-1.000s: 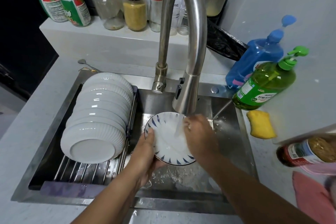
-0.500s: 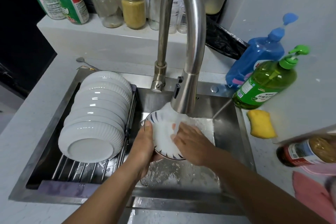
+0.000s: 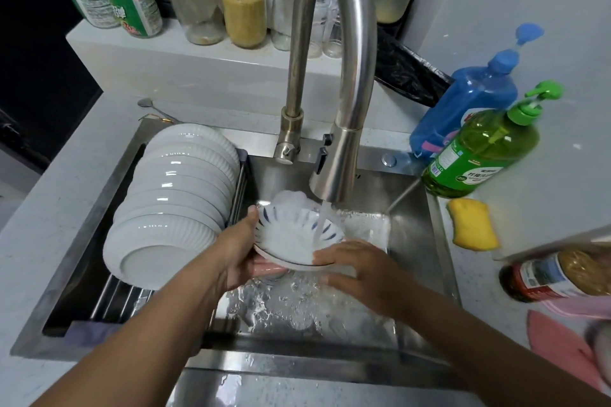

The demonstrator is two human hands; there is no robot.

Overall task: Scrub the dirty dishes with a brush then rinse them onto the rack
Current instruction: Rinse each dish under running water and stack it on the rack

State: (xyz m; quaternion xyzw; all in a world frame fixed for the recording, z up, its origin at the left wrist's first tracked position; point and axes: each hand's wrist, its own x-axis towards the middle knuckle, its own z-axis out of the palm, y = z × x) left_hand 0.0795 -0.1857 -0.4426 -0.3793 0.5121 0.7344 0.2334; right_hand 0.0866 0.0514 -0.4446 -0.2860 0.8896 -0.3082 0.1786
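Head view, looking down into a steel sink (image 3: 413, 277). Both forearms are reaching in from the bottom edge. The left hand (image 3: 241, 251) is gripping the left rim of a small dish (image 3: 294, 238), thumb on top and fingers curled beneath. The right hand (image 3: 360, 271) is grasping the dish's near right edge, fingers curled under it. The dish is being held above the basin, tilted slightly, right under the spout of a curved steel tap (image 3: 334, 76). Water is pouring into it and splashing below.

The dish is white and shallow, with short blue strokes around a fluted rim. To its left, a row of white ribbed bowls (image 3: 172, 198) is lying stacked on its side on a wire rack (image 3: 109, 297) spanning the sink. A yellow sponge (image 3: 472, 225) is sitting on the right counter, near a green soap bottle (image 3: 479, 149) and a blue bottle (image 3: 469, 99). Jars (image 3: 244, 10) are lining the ledge behind.
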